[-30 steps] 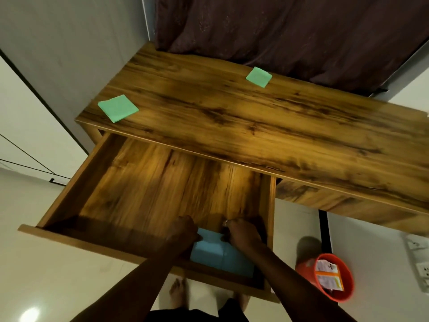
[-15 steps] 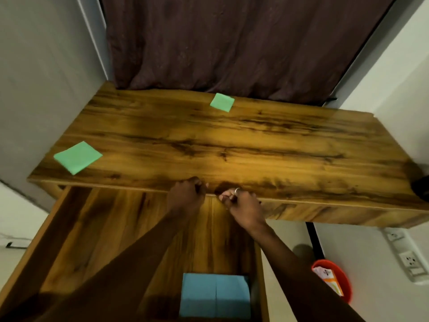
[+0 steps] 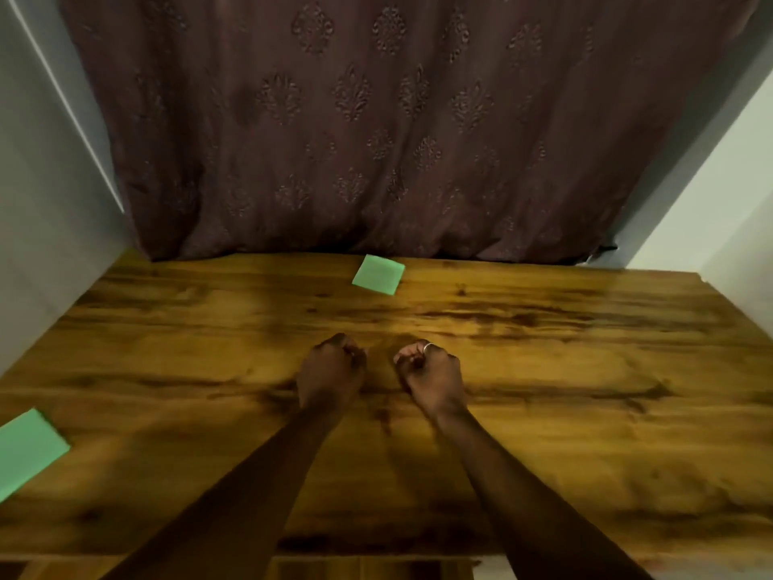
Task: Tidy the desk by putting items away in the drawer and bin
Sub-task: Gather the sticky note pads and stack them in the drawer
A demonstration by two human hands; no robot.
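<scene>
Head view: I see both hands over the middle of the desk (image 3: pixel 585 391). The left hand (image 3: pixel 330 372) is curled into a fist with nothing in it that I can see. The right hand (image 3: pixel 433 374), a ring (image 3: pixel 427 347) on one finger, is curled the same way, also empty. They are near each other but apart. One green note (image 3: pixel 378 275) lies at the desk's far edge, just before the curtain (image 3: pixel 376 119). A second note (image 3: pixel 25 454) lies at the desk's left edge, partly out of frame. A sliver of the drawer (image 3: pixel 359 570) shows beneath the desk's near edge.
</scene>
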